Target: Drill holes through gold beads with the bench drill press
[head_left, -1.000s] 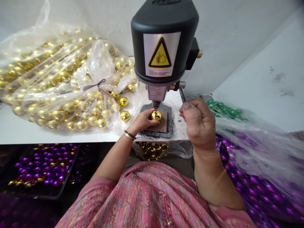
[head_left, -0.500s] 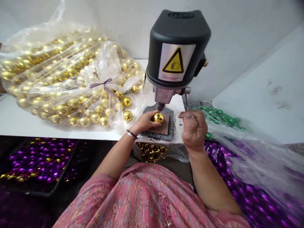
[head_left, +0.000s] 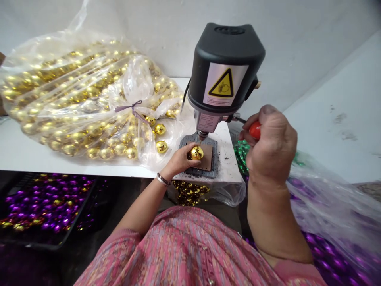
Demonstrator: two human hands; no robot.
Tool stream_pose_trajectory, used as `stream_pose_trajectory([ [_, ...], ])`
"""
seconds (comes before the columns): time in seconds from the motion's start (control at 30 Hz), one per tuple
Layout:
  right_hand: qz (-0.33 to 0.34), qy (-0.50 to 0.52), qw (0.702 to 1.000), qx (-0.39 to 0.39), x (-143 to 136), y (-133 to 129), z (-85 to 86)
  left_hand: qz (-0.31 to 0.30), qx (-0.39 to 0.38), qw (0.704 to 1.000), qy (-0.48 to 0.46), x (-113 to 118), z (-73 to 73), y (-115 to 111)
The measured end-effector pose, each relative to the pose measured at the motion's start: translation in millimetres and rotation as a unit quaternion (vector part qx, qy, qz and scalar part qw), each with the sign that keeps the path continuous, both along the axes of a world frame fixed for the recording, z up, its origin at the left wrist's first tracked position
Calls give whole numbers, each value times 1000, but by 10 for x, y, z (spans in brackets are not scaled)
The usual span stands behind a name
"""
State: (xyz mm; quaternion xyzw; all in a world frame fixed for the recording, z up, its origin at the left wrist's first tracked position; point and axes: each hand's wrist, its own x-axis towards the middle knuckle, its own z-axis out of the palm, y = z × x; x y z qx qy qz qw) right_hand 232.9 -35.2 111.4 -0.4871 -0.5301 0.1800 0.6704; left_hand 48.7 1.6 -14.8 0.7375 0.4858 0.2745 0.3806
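My left hand (head_left: 180, 159) grips a gold ball (head_left: 197, 153) between thumb and fingers, above a brown board (head_left: 207, 159) on the grey base (head_left: 213, 171) of a black drill press (head_left: 228, 47). The thin bit (head_left: 200, 142) points down just above the ball. Raised at the right of the machine, my right hand (head_left: 272, 139) is closed around the red knob (head_left: 255, 130) of its lever. Dark specks lie around the base.
A clear bag (head_left: 89, 99) of gold balls fills the table's left, with loose gold balls (head_left: 161, 147) beside it. Below left is a crate (head_left: 71, 226) of purple and gold balls. Gold balls (head_left: 190, 192) sit in plastic under the front edge. Green (head_left: 241, 155) and purple balls (head_left: 333, 254) lie right.
My right hand has moved up and to the right, and the red knob now shows in its grip. The ball in my left hand has shifted slightly down and left from the bit.
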Motion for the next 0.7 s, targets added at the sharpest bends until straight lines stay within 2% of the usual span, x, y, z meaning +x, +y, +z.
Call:
stream_pose_trajectory([
  [0.2, 16, 56, 998, 7, -25, -13, -58, -68, -3, 998, 15, -244, 61, -294],
  [0.33, 15, 66, 998, 16, -33, -21, -117, -114, -27, 992, 47, -417, 97, -357],
  [0.4, 10, 64, 998, 20, -32, -20, -158, -60, -22, 996, 64, -507, 93, -289],
  [0.47, 6, 62, 998, 26, -32, -21, -192, 59, 9, 994, 88, -594, 80, -156],
  [0.57, 10, 66, 997, 35, -38, -27, -208, 232, 67, 958, 155, -707, 49, 85],
  [0.63, 16, 68, 997, 37, -46, -36, -200, 271, 69, 935, 217, -762, 13, 206],
  [0.7, 19, 70, 997, 38, -53, -47, -187, 254, 38, 930, 263, -796, -38, 267],
])
